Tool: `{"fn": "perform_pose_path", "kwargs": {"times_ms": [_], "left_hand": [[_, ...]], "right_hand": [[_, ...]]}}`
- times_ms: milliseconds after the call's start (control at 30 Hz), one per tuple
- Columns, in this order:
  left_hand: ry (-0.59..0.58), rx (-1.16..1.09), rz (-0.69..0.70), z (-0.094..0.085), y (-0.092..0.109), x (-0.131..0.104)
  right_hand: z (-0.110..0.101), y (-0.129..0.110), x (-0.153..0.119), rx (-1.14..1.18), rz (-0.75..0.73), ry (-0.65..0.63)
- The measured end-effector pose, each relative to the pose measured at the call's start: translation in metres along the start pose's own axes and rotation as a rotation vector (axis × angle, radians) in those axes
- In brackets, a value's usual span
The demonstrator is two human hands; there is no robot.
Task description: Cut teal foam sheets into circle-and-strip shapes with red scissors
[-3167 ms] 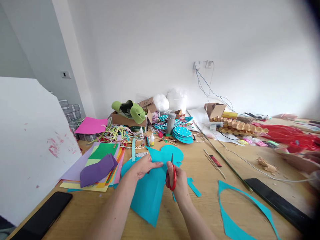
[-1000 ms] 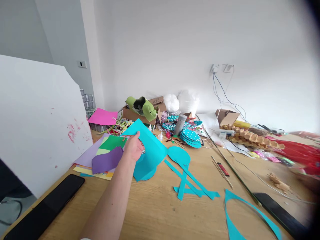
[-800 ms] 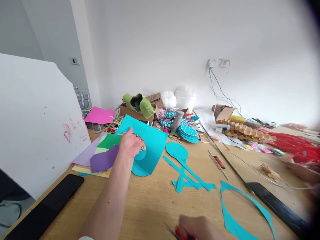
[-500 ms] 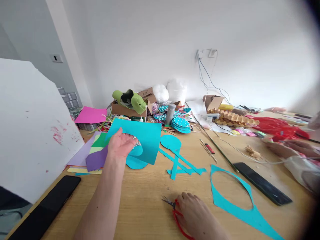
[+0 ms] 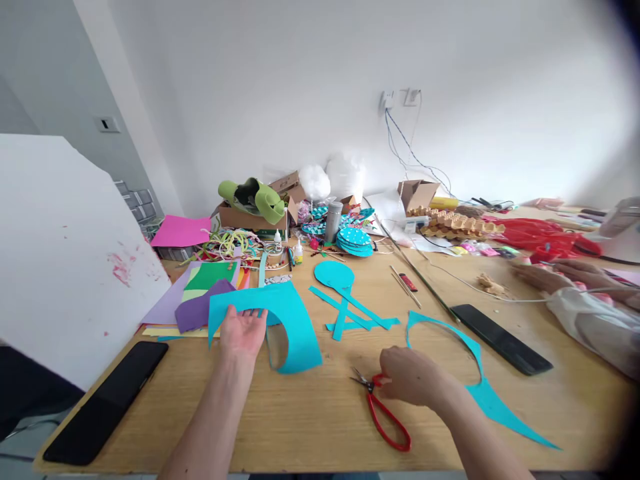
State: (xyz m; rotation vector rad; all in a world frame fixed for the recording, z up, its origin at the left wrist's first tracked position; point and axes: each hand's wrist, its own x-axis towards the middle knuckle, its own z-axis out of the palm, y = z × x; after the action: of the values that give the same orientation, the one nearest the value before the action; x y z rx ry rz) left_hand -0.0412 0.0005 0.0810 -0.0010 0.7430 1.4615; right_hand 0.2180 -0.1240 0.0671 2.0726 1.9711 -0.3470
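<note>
The cut blue paper sheet is touching the left hand over the wooden table; that palm is facing up, half open, and nobody can tell if it is pinching. The red-handled scissors are now lying down, one loop bare, so cutting is stopping, and the right hand is curling at the other loop, its hold hidden.

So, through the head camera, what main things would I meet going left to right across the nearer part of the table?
Black phone, left hand touching a blue cut-out sheet, red-handled scissors with the right hand at a handle, dark flat slab.
</note>
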Motion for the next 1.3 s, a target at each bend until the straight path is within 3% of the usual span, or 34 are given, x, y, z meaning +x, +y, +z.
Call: {"fn": "perform_pose_path", "kwargs": {"times_ms": [100,200,300,367,467,700,867,1033,1300], "left_hand": [[-0.06,0.024,0.031,0.003,0.006,-0.016],[-0.159,0.029,0.04,0.015,0.018,-0.051],[-0.152,0.015,0.022,0.02,0.027,-0.081],[-0.135,0.003,0.025,0.017,0.029,-0.088],[-0.085,0.0,0.029,0.005,0.024,-0.077],[0.001,0.027,0.021,-0.021,-0.006,-0.01],[0.016,0.062,0.006,-0.04,-0.023,0.02],[0.084,0.089,0.021,-0.057,-0.034,0.026],[0.085,0.082,0.012,-0.066,-0.036,0.029]], "right_hand": [[-0.001,0.009,0.023,0.047,0.041,0.091],[-0.001,0.008,0.056,0.071,0.078,0.211],[0.002,0.004,0.085,0.096,0.132,0.291],[0.007,0.005,0.097,0.12,0.162,0.298],[0.012,0.011,0.11,0.173,0.184,0.265],[0.01,0.027,0.128,0.378,0.201,0.089],[0.005,0.024,0.124,0.564,0.236,0.105],[0.002,0.001,0.098,0.818,0.137,0.145],[0.03,-0.05,0.068,0.984,-0.026,-0.029]]}}
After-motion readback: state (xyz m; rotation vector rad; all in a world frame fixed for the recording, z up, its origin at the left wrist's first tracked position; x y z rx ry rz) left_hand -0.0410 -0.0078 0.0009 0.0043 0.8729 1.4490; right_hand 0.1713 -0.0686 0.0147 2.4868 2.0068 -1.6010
